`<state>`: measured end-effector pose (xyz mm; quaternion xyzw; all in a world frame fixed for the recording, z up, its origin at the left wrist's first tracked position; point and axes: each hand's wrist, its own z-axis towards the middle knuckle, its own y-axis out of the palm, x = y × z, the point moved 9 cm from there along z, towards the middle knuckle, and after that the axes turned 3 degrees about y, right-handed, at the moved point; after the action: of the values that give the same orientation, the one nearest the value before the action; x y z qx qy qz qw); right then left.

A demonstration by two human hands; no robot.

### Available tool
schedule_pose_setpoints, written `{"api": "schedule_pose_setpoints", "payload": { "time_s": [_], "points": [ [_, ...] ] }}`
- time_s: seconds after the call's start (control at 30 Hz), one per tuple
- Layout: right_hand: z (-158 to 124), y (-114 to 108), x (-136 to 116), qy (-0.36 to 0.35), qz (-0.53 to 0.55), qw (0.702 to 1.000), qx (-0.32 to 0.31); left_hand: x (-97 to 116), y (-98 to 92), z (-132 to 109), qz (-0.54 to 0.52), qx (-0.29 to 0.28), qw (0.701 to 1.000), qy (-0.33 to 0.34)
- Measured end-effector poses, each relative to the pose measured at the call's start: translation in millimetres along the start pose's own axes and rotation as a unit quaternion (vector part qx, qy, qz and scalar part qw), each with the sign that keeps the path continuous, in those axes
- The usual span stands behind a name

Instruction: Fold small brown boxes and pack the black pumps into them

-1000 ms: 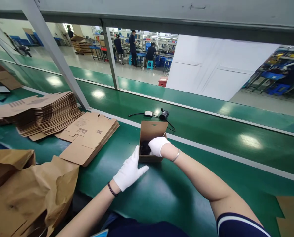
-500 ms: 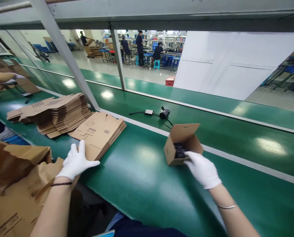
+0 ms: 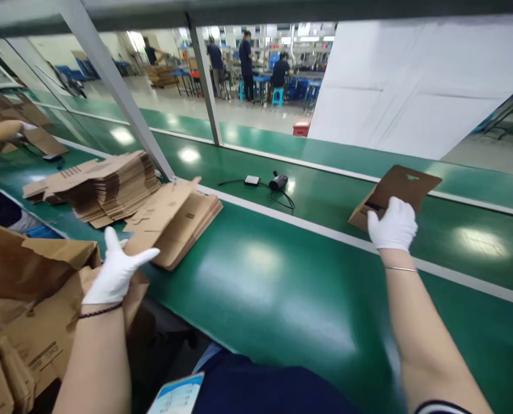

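My left hand, in a white glove, is at the near edge of a stack of flat cardboard cartons. It has the top flat carton by its near end, which is raised at a slant off the stack. Thumb and forefinger are spread; some fingers are partly hidden by the cardboard. Far to the right, my gloved right hand grips the near side of an open cardboard box, its flap standing up. Something dark shows inside the box, mostly hidden by the hand.
On the far green strip lies a black device with a cable and a small white-labelled block. More flat cartons are piled at left, near a metal post. A co-worker's arm reaches in at far left.
My right hand has carried the box right and away, past the white line. My left hand has raised the near end of the top flat carton. The view has shifted slightly.
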<state>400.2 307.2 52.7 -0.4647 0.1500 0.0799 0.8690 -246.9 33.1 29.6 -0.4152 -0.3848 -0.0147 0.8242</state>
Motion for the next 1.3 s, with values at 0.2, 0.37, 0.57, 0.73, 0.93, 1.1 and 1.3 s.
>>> {"api": "schedule_pose_setpoints", "payload": {
  "time_s": [0.2, 0.37, 0.57, 0.73, 0.93, 1.1, 1.3],
  "points": [
    [-87, 32, -137, 0.026, 0.493, 0.838, -0.231, 65, 18.5, -45, -0.089, -0.048, 0.994, 0.035],
    [-115, 51, -193, 0.181, 0.761, 0.574, -0.241, 150, 91.9, -132, -0.006, -0.039, 0.949, 0.312],
    [-110, 48, -169, 0.258, 0.755, 0.559, -0.224, 122, 103.7, -98, -0.187, -0.100, 0.963, 0.165],
    [-126, 33, -197, 0.138, 0.715, 0.590, -0.348, 159, 121.2, -68, -0.600, -0.369, 0.710, -0.009],
    [-129, 43, -201, 0.103, 0.656, 0.672, -0.326, 188, 160.2, -96, -0.695, -0.476, 0.529, -0.102],
    [-127, 30, -200, 0.027, 0.637, 0.713, -0.292, 186, 156.5, -84, -0.612, -0.392, 0.683, -0.075],
    [-155, -12, -231, -0.016, 0.788, 0.492, -0.371, 217, 149.5, -57, -0.318, -0.221, 0.920, 0.055]
  ]
}}
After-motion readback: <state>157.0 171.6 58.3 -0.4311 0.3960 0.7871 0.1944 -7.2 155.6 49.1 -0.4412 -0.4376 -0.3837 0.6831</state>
